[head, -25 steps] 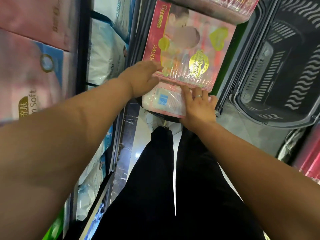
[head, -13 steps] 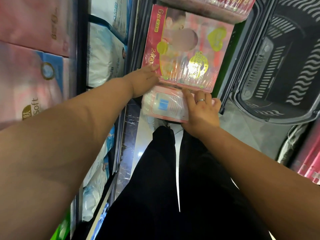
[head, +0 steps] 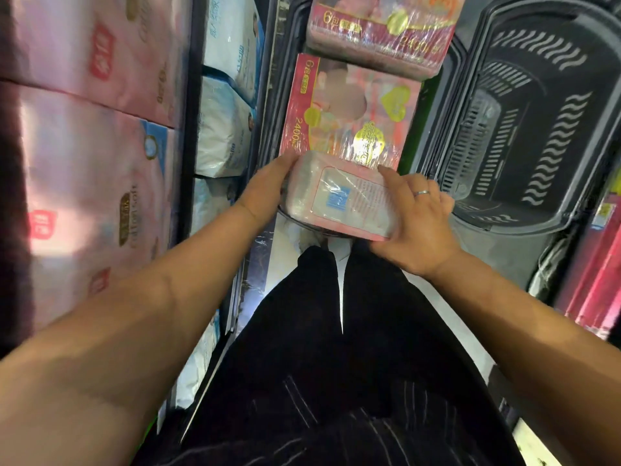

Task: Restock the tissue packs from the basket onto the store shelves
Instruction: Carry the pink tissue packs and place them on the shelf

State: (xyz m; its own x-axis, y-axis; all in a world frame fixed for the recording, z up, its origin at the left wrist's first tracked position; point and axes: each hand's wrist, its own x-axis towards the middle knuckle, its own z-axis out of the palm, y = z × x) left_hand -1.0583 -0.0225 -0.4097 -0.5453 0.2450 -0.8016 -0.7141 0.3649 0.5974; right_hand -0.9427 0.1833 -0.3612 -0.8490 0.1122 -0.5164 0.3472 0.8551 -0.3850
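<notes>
Inspection of the lift: my left hand [head: 268,190] is cupped against the left end of a pink tissue pack [head: 339,196], fingers closed round its far upper corner, thumb hidden from view. My right hand [head: 415,216] grips the opposite end, fingers curled over the right side and palm under the near edge; a ring shows on one finger. Both hands are clamped on the same pack, one at each end, which I judge is because the film wrap is slick and the soft bundle would sag or slide from a single grip.

The pack is raised at the near end of the dark basket [head: 285,79], above its rim, with its label side facing up. Two more packs remain in that basket: a second pink pack [head: 349,105] lying flat just beyond the held one, and a third pack [head: 379,31] further on. A second basket [head: 504,136] to the right holds nothing that I can see.

The store shelves [head: 100,129] stand close on my left, already stocked with large pink bundles and white and blue packs [head: 225,129].

Assessment: step in hand is carrying the pack leftward to a shelf; restocking is partly done at best
</notes>
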